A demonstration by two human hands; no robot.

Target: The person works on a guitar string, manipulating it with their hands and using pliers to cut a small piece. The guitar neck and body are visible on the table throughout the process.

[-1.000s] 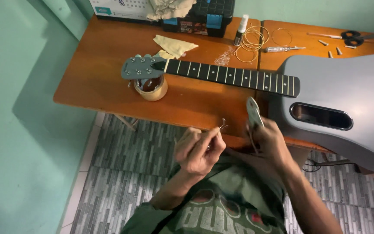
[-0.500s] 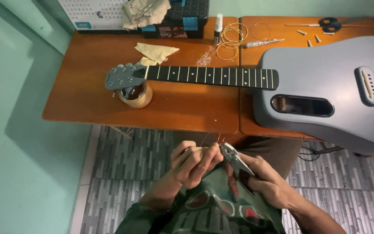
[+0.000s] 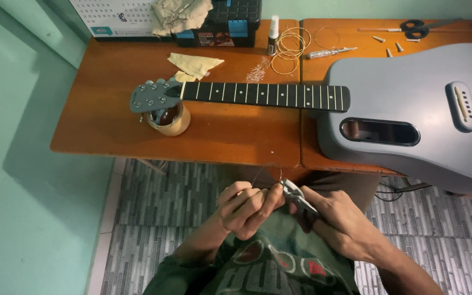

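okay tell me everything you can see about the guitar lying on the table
The guitar lies flat, face up, across the two orange-brown wooden tables, neck pointing left. Its body looks smooth matte grey, with an elongated sound opening near the front edge and a light bridge with pins. The dark fretboard carries pale fret lines and no visible strings. The grey headstock, with round tuner posts, rests on a roll of tape. Neither hand touches it.

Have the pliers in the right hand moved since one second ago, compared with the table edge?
Yes. The pliers moved toward the person, from over the table edge to below it, above the lap.
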